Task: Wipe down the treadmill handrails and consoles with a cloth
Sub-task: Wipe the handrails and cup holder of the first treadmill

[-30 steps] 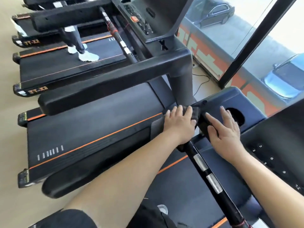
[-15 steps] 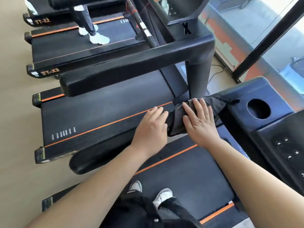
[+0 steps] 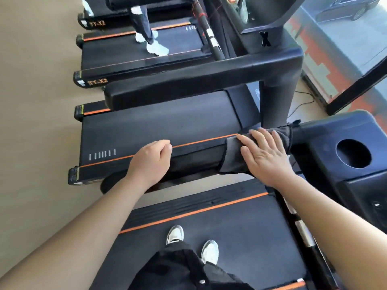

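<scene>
Right hand point(image 3: 266, 155) is pressed flat on cloth point(image 3: 231, 159) draped over handrail point(image 3: 199, 162); left hand point(image 3: 150, 162) is curled round handrail; firm pressure advised, cloth drawn leftward to the end

Bright daylight comes through the window point(image 3: 345, 34) at upper right, whose view is hazy and washed out. The floor point(image 3: 37, 101) is evenly lit with only faint shadows. Straight lines bow toward the edges, and fine detail is slightly smeared.
</scene>
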Demonstrator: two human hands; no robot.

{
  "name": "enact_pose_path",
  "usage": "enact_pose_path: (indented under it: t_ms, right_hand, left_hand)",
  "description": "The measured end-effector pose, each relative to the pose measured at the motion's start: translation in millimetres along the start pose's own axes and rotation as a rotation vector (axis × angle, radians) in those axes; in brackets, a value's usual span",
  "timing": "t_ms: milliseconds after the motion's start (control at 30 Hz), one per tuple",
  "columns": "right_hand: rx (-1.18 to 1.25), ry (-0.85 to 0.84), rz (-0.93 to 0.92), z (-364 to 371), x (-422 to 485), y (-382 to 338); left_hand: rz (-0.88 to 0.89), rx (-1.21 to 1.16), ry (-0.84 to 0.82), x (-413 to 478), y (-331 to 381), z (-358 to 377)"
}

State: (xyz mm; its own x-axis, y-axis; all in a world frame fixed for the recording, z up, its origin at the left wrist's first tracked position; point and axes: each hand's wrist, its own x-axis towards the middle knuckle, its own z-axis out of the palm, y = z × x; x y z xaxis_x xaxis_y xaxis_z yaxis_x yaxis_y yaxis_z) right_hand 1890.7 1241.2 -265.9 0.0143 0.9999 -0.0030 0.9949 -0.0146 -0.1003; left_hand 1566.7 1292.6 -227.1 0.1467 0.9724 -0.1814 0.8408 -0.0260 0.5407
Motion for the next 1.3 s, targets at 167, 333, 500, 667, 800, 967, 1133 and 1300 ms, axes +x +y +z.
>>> enact_pose_path:
  t_ms: [167, 333, 500, 667, 800, 967, 1133, 1300]
  right_hand:
    - [0.071, -0.026, 0.236, -3.9, 10.0, -22.6]
    - [0.026, 0.025, -0.085, 15.9, -9.6, -59.4]
    - [-0.02, 0.102, -0.028, -2.7, 14.6, -22.2]
    - [-0.007, 0.19, 0.127, 8.9, 12.7, -72.0]
    - [-0.014, 0.209, -0.157, 29.1, -2.2, -118.3]
    - [-0.071, 0.198, -0.171, 17.8, 24.9, -92.8]
    - [-0.077, 0.246, -0.051, 23.6, 26.7, -141.2]
    - [-0.002, 0.133, -0.376, 30.9, 16.9, -186.9]
  left_hand:
    - [-0.121, 0.081, 0.03, -15.2, -43.0, -16.2]
    - [-0.173, 0.16, 0.05, -28.3, -69.0, -3.1]
    - [-0.112, 0.142, 0.047, -20.7, -86.8, -12.6]
    - [-0.111, 0.34, 0.098, -25.3, -92.6, -8.1]
    - [-0.066, 0.192, 0.252, -23.6, -104.6, -0.4]
    - [-0.019, 0.146, 0.31, -22.4, -114.1, 5.3]
    - [0.029, 0.108, 0.351, -24.4, -116.6, 6.6]
    - [0.002, -0.05, 0.401, -21.3, -122.6, 6.0]
